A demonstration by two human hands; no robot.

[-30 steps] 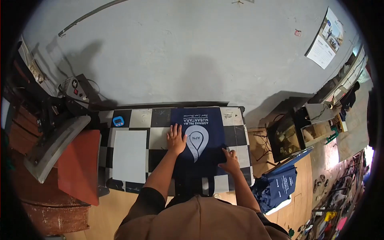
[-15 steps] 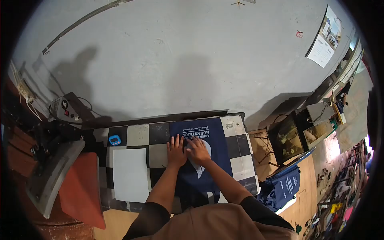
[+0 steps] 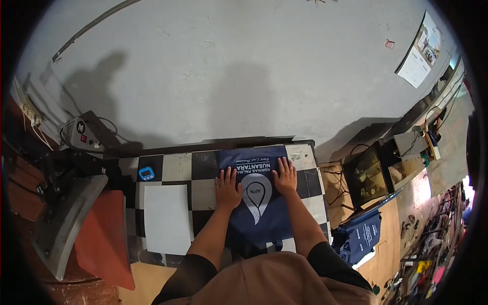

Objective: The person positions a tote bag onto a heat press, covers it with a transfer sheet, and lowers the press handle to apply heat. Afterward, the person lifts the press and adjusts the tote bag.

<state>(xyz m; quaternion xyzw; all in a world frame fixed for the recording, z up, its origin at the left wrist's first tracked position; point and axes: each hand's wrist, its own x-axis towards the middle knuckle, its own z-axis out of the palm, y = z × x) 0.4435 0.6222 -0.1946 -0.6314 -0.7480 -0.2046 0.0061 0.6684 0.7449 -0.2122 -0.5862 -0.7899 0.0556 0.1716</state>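
A dark blue fabric item [image 3: 262, 231] with white lettering and a white "APN" drop-shaped logo lies flat on the checkered table [image 3: 203, 173]. My left hand [image 3: 227, 189] rests open on its left edge, fingers spread. On its right edge lies my right hand [image 3: 285, 178], also open with the fingers apart. The logo shows between the two hands. To the left of the fabric are a white sheet [image 3: 166, 218] and a small blue timer [image 3: 146, 173].
A heat press [image 3: 71, 223] with a red-orange pad [image 3: 104, 239] stands at the left. Folded dark blue fabric items [image 3: 358, 239] lie at the lower right, beside a glass-fronted box [image 3: 363, 175]. A calendar [image 3: 421, 51] hangs on the wall.
My right hand has moved from the middle of the fabric, beside my left hand, to its right edge. The logo and lettering are now uncovered.
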